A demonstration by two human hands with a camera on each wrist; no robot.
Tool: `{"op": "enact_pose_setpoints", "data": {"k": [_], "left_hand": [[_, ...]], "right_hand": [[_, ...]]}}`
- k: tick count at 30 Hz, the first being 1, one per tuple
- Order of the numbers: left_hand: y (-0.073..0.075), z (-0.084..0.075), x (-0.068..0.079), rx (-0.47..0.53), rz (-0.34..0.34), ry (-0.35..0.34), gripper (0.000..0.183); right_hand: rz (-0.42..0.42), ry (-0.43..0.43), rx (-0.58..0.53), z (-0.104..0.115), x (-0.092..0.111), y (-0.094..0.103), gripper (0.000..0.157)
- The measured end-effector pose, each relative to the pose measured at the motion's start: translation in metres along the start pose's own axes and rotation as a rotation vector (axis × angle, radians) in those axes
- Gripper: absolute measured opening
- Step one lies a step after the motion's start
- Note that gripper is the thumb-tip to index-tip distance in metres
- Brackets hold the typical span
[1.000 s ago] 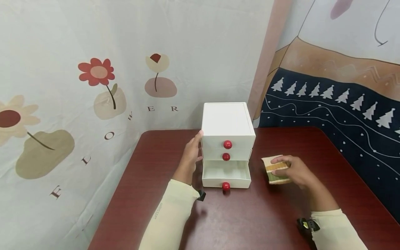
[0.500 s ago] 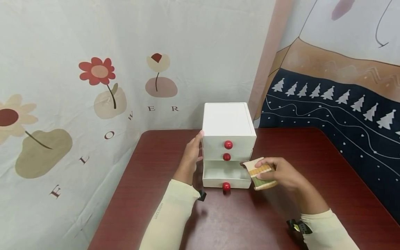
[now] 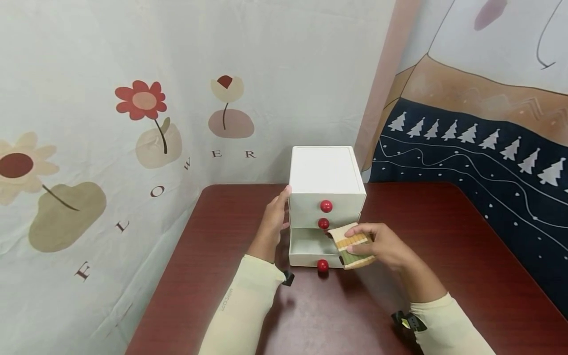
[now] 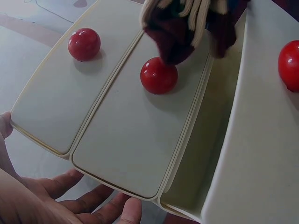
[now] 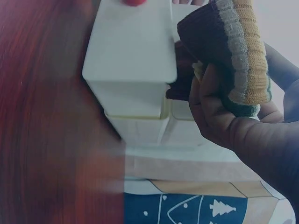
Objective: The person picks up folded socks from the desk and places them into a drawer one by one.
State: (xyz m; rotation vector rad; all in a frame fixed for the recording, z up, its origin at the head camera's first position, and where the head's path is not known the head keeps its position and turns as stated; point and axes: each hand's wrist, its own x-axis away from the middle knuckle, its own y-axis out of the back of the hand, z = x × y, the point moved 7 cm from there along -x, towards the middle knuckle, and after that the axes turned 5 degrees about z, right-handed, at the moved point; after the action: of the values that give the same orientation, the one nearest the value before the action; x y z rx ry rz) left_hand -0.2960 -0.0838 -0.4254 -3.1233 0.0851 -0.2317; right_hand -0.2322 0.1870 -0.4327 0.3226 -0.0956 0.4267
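Note:
A small white drawer cabinet (image 3: 326,170) with round red knobs stands on the table, its bottom drawer (image 3: 303,260) pulled out. My left hand (image 3: 271,222) rests against the cabinet's left side, thumb near the top front corner and fingers spread along the wall. Between thumb and fingers, my right hand (image 3: 386,246) pinches a folded striped knit piece (image 5: 250,56), sock-like, in cream, mustard, green and dark maroon. It overlaps the right part of the pulled-out drawer in the head view. In the left wrist view, the knit piece (image 4: 187,28) hangs near the middle knob (image 4: 159,75).
A dark red wooden table (image 3: 222,296) carries the cabinet. Behind it hangs a pale cloth (image 3: 266,74) printed with flowers and letters, and a navy cloth (image 3: 470,158) with white trees hangs at the right.
My right hand has carried the knit piece leftward from beside the cabinet to over the pulled-out drawer. My left hand has stayed at the cabinet's side.

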Motion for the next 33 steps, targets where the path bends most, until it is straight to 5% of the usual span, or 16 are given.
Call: {"op": "enact_pose_setpoints", "data": {"k": [8, 25, 33], "left_hand": [[-0.001, 0.0, 0.002, 0.002, -0.004, 0.002, 0.082], [-0.002, 0.0, 0.003, 0.013, 0.011, 0.0, 0.081], [0.0, 0.001, 0.002, 0.006, -0.007, 0.008, 0.082]], "right_hand": [[0.005, 0.013, -0.029, -0.006, -0.016, -0.016, 0.041], [-0.044, -0.107, -0.123, -0.018, -0.04, -0.037, 0.035], [0.022, -0.098, -0.104, -0.018, -0.047, -0.047, 0.039]]}}
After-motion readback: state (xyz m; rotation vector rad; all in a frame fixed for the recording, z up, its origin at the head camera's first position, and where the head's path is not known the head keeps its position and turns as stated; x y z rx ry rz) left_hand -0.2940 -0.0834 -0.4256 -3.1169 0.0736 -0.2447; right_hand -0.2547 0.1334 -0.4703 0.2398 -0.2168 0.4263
